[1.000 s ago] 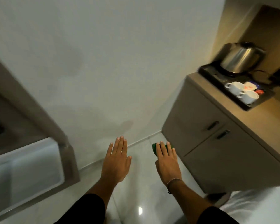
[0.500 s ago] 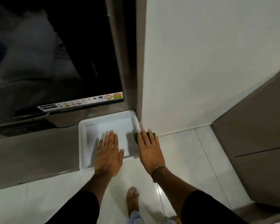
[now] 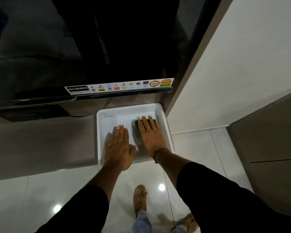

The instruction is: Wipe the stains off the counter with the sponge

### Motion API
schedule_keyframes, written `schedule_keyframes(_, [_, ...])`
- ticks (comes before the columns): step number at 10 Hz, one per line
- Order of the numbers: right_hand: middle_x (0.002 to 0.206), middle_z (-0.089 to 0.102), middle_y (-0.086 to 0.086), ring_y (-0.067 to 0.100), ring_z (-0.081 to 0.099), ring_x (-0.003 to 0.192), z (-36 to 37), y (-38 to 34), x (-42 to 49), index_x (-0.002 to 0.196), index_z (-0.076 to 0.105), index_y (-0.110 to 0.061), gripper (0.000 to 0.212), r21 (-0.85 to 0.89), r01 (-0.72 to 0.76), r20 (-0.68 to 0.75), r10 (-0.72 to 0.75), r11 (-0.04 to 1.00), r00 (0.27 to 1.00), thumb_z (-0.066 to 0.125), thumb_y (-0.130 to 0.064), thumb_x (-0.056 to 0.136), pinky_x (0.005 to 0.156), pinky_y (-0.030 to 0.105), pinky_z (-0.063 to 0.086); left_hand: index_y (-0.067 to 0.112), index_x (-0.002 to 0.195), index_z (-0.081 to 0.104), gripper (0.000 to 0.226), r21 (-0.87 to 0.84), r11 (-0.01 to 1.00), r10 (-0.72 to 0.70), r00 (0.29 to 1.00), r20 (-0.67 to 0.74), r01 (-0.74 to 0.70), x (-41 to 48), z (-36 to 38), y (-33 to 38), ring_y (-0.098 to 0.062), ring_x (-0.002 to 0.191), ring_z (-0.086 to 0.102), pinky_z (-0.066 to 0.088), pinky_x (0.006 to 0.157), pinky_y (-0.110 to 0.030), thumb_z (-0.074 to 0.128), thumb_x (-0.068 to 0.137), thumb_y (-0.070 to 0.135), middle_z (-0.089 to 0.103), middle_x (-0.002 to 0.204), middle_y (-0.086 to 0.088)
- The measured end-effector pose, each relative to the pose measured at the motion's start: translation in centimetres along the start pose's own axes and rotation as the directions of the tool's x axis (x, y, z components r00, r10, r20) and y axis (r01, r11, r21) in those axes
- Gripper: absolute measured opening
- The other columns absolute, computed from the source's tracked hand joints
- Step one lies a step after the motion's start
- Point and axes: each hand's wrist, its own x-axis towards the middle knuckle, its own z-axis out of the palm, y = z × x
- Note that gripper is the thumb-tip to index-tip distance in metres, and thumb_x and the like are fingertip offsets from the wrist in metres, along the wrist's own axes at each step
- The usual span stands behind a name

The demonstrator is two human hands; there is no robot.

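**Mia:** What is the right hand [image 3: 150,135] doing?

**Tom:** It lies flat, palm down, with its fingers straight and close together. It presses on a green sponge [image 3: 137,126]. The sponge peeks out at the fingertips and on the left side of the hand.

**Mia:** Where is the sponge?

**Tom:** Inside a white tray [image 3: 165,121], on the right half of it, toward the far end.

**Mia:** And the left hand [image 3: 118,147]?

**Tom:** It is flat too, fingers together, thumb sticking out to the right. It is over the left half of the tray and holds nothing. I cannot tell if it touches the bottom.

**Mia:** What is the tray like?

**Tom:** It is a smooth, shiny rectangle with round corners and low walls. There is a small dark mark near its far left corner.

**Mia:** What does it sit on?

**Tom:** A grey-brown counter [image 3: 40,145] that looks dull and flat. The tray is at the right end, and its near edge reaches the counter's near edge.

**Mia:** What is behind it?

**Tom:** A big black glossy TV [image 3: 91,47] with a strip of little stickers [image 3: 119,86] along the bottom. To the right is a plain white wall [image 3: 242,64]. Near us is a shiny white tile floor [image 3: 32,199].
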Motion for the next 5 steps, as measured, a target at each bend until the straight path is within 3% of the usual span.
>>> schedule_keyframes(4, [0.174,-0.003,0.009,0.036,-0.01,0.158,0.5,0.5,0.8,0.163,-0.003,-0.015,0.093,0.097,-0.043,0.13,0.03,0.994,0.991,0.055,-0.047,0.099,0.128,0.057,0.002,0.007,0.162,-0.007,0.078,-0.014,1.0,0.015,1.0,-0.004,-0.015,0.1,-0.1,-0.2,-0.033,0.159,-0.015,0.008,0.13,-0.054,0.02,0.106,0.053,-0.013,0.174,-0.017])
schedule_keyframes(5, [0.174,0.0,0.008,0.033,-0.01,0.158,-0.6,0.5,-1.4,0.164,-0.001,-0.017,0.095,0.197,-0.033,0.013,0.031,0.98,0.999,0.048,-0.058,0.094,0.128,0.057,0.006,0.007,0.163,-0.002,0.078,0.049,0.998,0.053,0.995,-0.082,-0.049,-0.8,-1.2,1.2,-0.033,0.159,-0.01,0.008,0.131,-0.055,0.022,0.106,0.056,-0.007,0.174,-0.017])
